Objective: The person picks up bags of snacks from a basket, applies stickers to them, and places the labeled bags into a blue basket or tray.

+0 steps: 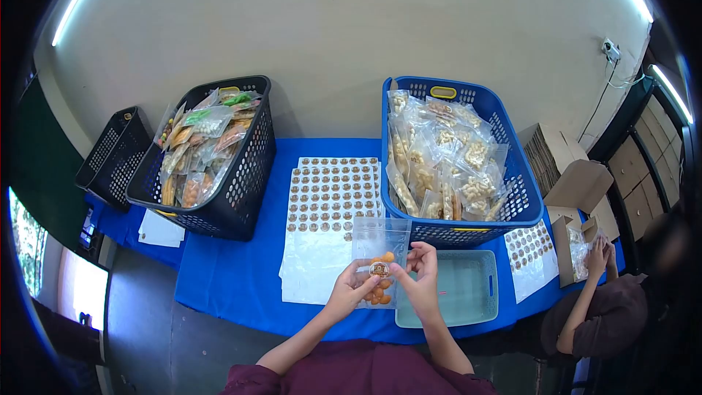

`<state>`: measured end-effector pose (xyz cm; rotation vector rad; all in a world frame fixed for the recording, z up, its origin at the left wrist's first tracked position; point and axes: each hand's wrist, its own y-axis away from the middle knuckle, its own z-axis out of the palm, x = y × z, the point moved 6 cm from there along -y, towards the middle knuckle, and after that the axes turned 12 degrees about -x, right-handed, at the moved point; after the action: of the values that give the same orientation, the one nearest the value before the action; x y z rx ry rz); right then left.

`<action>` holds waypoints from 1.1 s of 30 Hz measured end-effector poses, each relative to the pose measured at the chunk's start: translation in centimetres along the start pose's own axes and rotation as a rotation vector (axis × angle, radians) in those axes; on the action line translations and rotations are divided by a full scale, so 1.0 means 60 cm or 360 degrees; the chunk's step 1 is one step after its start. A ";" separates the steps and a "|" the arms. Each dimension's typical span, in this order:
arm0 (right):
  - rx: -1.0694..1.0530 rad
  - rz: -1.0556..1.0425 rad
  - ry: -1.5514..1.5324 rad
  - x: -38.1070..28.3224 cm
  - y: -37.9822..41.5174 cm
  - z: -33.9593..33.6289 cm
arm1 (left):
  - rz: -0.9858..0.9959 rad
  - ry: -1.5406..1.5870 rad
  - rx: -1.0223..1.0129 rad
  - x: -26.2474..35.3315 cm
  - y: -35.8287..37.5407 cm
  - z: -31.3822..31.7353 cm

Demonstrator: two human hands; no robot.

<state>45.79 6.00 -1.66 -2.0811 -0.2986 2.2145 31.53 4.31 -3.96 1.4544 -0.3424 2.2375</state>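
A clear plastic snack bag (378, 249) with orange round snacks at its bottom is held upright over the blue table's front edge. My left hand (351, 287) grips the bag's lower left side. My right hand (418, 272) pinches its right side, the thumb pressing a small round brown sticker (379, 269) on the bag's front. Just behind the bag lies a sheet of round brown stickers (329, 197).
A blue basket (512, 175) of bagged snacks stands behind, a black basket (245, 175) of bagged snacks at left, an empty black basket (110, 157) beyond. A pale green tray (468, 292) lies at right. Another person (607, 300) handles cardboard boxes (578, 175) at far right.
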 end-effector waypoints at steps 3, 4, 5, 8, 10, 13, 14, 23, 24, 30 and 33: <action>-0.0142 0.0039 -0.0013 0.000 -0.013 0.006 | -0.0011 -0.0021 -0.0070 0.006 -0.009 0.006; -0.0146 0.0071 -0.0027 0.003 -0.015 0.005 | -0.0024 -0.0033 -0.0115 0.000 -0.012 0.006; -0.0149 0.0102 -0.0043 0.007 -0.017 0.006 | -0.0036 -0.0047 -0.0160 -0.006 -0.015 0.007; -0.0088 0.0106 -0.0121 -0.001 -0.032 0.015 | 0.0005 -0.0003 -0.0168 -0.001 -0.026 0.007; -0.0083 0.0082 -0.0064 0.011 -0.041 0.013 | 0.0044 0.0006 -0.0179 0.001 -0.035 0.001; -0.0069 0.0156 -0.0203 0.030 -0.050 0.015 | 0.0062 -0.0021 -0.0234 0.004 -0.045 -0.012; -0.0061 0.0205 -0.0285 0.036 -0.054 0.016 | 0.0067 -0.0013 -0.0250 0.011 -0.047 -0.011; -0.0199 0.0232 -0.0337 0.049 -0.065 0.023 | -0.0060 -0.0017 -0.0020 -0.004 -0.069 -0.034; -0.0180 0.0244 -0.0371 0.043 -0.065 0.024 | -0.0040 -0.0035 -0.0026 -0.003 -0.071 -0.033; -0.0142 0.0291 -0.0530 0.048 -0.061 0.023 | -0.0018 -0.0048 -0.0118 0.006 -0.073 -0.031; -0.0190 0.0474 -0.0800 0.065 -0.063 0.024 | -0.0048 -0.0029 -0.0058 0.004 -0.067 -0.044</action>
<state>43.79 10.35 -4.63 -1.6740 -0.1609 2.9537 31.34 9.04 -4.94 1.4526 -0.3626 2.1842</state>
